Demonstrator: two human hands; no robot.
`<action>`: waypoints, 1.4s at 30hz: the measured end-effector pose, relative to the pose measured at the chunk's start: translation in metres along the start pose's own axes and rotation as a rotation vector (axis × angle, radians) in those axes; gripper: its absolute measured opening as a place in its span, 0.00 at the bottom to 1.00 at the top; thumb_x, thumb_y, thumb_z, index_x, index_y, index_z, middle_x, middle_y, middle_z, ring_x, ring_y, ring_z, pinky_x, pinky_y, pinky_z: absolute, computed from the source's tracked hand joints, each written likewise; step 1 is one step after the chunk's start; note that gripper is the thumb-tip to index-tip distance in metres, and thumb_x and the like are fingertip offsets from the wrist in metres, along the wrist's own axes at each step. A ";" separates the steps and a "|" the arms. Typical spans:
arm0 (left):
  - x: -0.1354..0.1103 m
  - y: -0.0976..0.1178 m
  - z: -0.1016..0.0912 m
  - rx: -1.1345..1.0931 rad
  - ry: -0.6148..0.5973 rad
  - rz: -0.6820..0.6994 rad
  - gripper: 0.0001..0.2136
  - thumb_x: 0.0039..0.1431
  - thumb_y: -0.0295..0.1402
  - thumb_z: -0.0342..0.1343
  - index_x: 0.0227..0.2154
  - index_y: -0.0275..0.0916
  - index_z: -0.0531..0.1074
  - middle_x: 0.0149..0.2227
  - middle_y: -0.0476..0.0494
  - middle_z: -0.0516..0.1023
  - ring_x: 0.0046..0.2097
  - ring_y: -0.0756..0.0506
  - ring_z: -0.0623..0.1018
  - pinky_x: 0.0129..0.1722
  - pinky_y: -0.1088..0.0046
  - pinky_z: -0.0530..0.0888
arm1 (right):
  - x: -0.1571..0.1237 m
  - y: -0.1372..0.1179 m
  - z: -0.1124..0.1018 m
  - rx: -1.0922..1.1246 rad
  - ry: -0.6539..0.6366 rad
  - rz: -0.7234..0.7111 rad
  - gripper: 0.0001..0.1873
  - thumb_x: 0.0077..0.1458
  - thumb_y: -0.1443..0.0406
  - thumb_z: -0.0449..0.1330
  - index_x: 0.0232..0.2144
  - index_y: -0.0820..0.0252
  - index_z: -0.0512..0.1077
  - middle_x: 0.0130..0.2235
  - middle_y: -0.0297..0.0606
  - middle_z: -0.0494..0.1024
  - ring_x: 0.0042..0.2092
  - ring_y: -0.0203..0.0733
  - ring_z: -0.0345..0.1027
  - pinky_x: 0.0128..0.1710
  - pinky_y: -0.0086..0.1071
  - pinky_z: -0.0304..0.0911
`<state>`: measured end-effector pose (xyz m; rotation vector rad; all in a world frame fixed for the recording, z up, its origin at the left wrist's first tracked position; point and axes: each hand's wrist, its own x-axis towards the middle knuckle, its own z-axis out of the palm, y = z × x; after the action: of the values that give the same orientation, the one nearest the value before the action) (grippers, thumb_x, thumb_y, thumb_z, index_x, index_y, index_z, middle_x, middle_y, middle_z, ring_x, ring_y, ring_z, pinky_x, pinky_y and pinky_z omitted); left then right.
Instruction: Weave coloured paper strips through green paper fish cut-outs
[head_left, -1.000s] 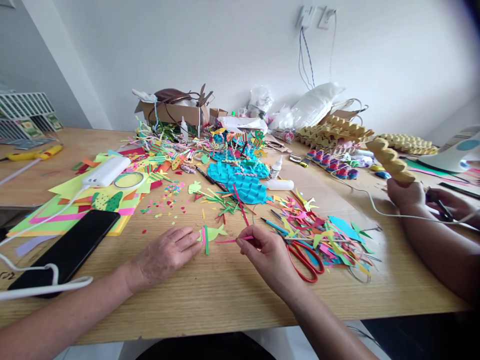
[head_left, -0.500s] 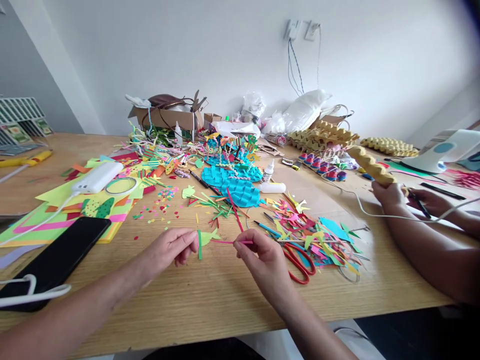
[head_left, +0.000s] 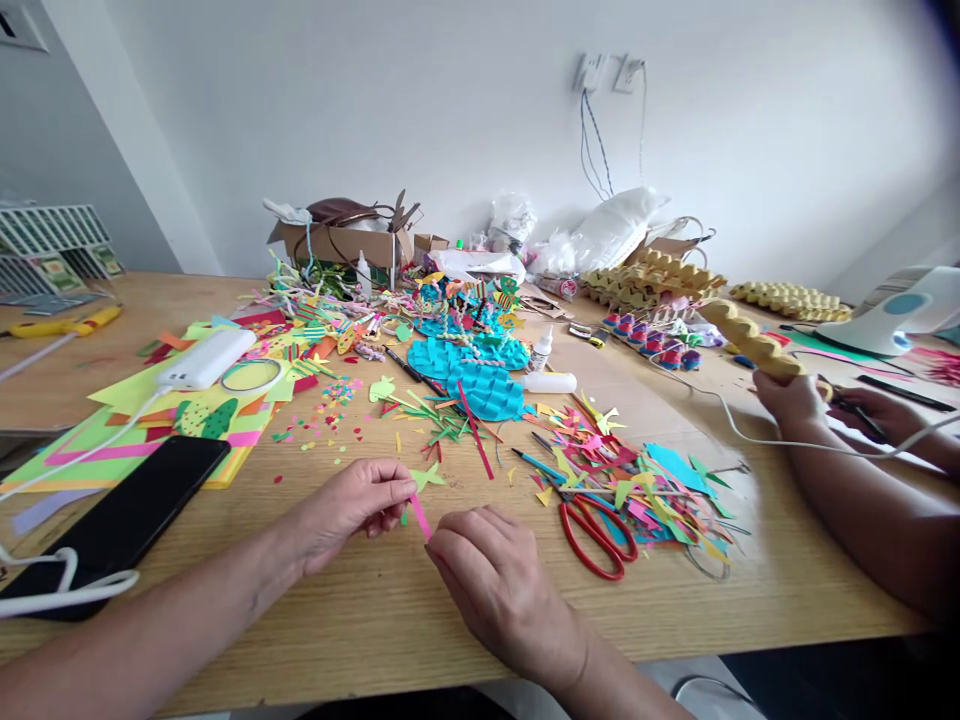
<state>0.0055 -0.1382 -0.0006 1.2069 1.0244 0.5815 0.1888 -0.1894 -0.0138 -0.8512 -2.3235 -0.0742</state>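
Note:
Between my left hand point(head_left: 367, 505) and my right hand point(head_left: 499, 585) runs a narrow pink paper strip point(head_left: 421, 516). My left thumb and fingers pinch its upper end together with a light green paper cutout point(head_left: 427, 478). Only the cutout's pointed, tail-like end shows; my fingers cover the rest. A bit of darker green strip point(head_left: 404, 518) peeks out below those fingers. My right hand, seen from its back, closes on the strip's lower end, and its fingertips are mostly hidden. Red-handled scissors point(head_left: 598, 540) lie right of my right hand. A red paper strip point(head_left: 476, 432) lies beyond both hands.
Colourful paper scraps point(head_left: 637, 480) spread right of centre. Blue-painted egg carton pieces point(head_left: 487, 388) and a glue bottle point(head_left: 541, 350) stand behind. A black phone point(head_left: 127, 520) and white power bank point(head_left: 208, 360) sit left. At right, another person's hands point(head_left: 791, 400) hold a carton piece point(head_left: 754, 340).
My right hand has let the red strip down on the table and turned over, moving lower while holding the pink strip. The pink strip now reaches my left fingers, over the green cutout.

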 end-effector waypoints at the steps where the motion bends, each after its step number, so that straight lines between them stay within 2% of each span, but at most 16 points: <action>1: 0.001 -0.001 -0.001 0.016 0.011 0.001 0.16 0.48 0.45 0.56 0.22 0.36 0.63 0.18 0.55 0.64 0.20 0.55 0.61 0.19 0.80 0.55 | 0.000 -0.001 0.000 -0.010 0.000 -0.015 0.10 0.58 0.73 0.47 0.30 0.63 0.67 0.28 0.37 0.71 0.28 0.36 0.59 0.28 0.30 0.54; 5: 0.005 -0.001 -0.008 0.078 0.047 0.040 0.16 0.48 0.45 0.55 0.22 0.36 0.63 0.17 0.56 0.63 0.20 0.55 0.60 0.19 0.80 0.55 | 0.003 -0.010 -0.006 -0.007 -0.012 -0.083 0.14 0.59 0.73 0.43 0.29 0.64 0.67 0.26 0.37 0.70 0.25 0.36 0.56 0.25 0.30 0.52; 9: 0.008 0.002 -0.014 0.107 0.083 0.069 0.16 0.48 0.45 0.55 0.21 0.37 0.62 0.17 0.56 0.63 0.20 0.55 0.60 0.19 0.80 0.54 | 0.003 -0.014 -0.013 0.076 -0.015 -0.158 0.14 0.59 0.73 0.42 0.31 0.65 0.67 0.27 0.37 0.70 0.26 0.35 0.58 0.27 0.30 0.53; 13: 0.007 0.005 -0.017 0.086 0.097 0.062 0.15 0.48 0.44 0.56 0.21 0.37 0.62 0.18 0.56 0.63 0.21 0.55 0.61 0.19 0.80 0.55 | -0.004 -0.001 -0.013 0.081 0.026 -0.051 0.09 0.58 0.73 0.46 0.34 0.64 0.66 0.31 0.38 0.72 0.30 0.35 0.61 0.30 0.29 0.55; 17: 0.004 0.008 -0.016 0.052 0.066 0.050 0.15 0.48 0.43 0.56 0.22 0.37 0.63 0.19 0.56 0.63 0.22 0.55 0.61 0.20 0.81 0.55 | -0.006 0.020 -0.007 -0.026 0.036 0.062 0.08 0.58 0.73 0.48 0.36 0.63 0.65 0.34 0.39 0.71 0.33 0.36 0.62 0.31 0.27 0.56; 21: 0.005 0.010 -0.012 0.049 0.013 0.042 0.14 0.49 0.43 0.56 0.22 0.37 0.63 0.19 0.55 0.63 0.22 0.55 0.61 0.20 0.80 0.55 | 0.002 0.025 -0.004 -0.147 -0.047 -0.044 0.11 0.61 0.72 0.44 0.39 0.63 0.66 0.34 0.39 0.71 0.32 0.37 0.61 0.29 0.28 0.55; 24: 0.007 0.009 -0.009 0.087 -0.004 0.062 0.14 0.50 0.43 0.54 0.22 0.37 0.63 0.18 0.55 0.62 0.21 0.54 0.60 0.20 0.79 0.54 | 0.010 0.021 -0.003 -0.169 -0.062 -0.146 0.13 0.61 0.70 0.43 0.34 0.62 0.68 0.31 0.36 0.71 0.30 0.36 0.59 0.29 0.29 0.54; 28: 0.011 0.006 -0.008 0.165 0.000 0.082 0.14 0.50 0.43 0.53 0.21 0.37 0.63 0.17 0.56 0.61 0.21 0.54 0.59 0.20 0.78 0.55 | 0.016 0.017 -0.001 -0.130 -0.046 -0.156 0.16 0.61 0.69 0.45 0.26 0.62 0.68 0.28 0.34 0.69 0.29 0.34 0.57 0.28 0.28 0.51; 35: 0.022 0.006 -0.015 0.314 0.043 0.123 0.09 0.47 0.38 0.55 0.22 0.37 0.65 0.18 0.56 0.59 0.22 0.53 0.57 0.20 0.78 0.54 | 0.014 0.017 0.001 -0.125 -0.068 -0.108 0.16 0.61 0.68 0.45 0.25 0.62 0.68 0.27 0.33 0.69 0.28 0.34 0.56 0.27 0.28 0.50; 42: 0.026 0.009 -0.017 0.330 0.006 0.117 0.10 0.47 0.39 0.54 0.21 0.37 0.65 0.18 0.56 0.59 0.22 0.53 0.58 0.20 0.78 0.55 | 0.013 0.018 0.004 -0.183 -0.127 -0.094 0.13 0.60 0.70 0.47 0.26 0.62 0.68 0.27 0.33 0.68 0.28 0.34 0.56 0.26 0.29 0.50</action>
<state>0.0037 -0.1056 -0.0006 1.5647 1.0878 0.5187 0.1898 -0.1672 -0.0124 -0.8568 -2.5049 -0.2843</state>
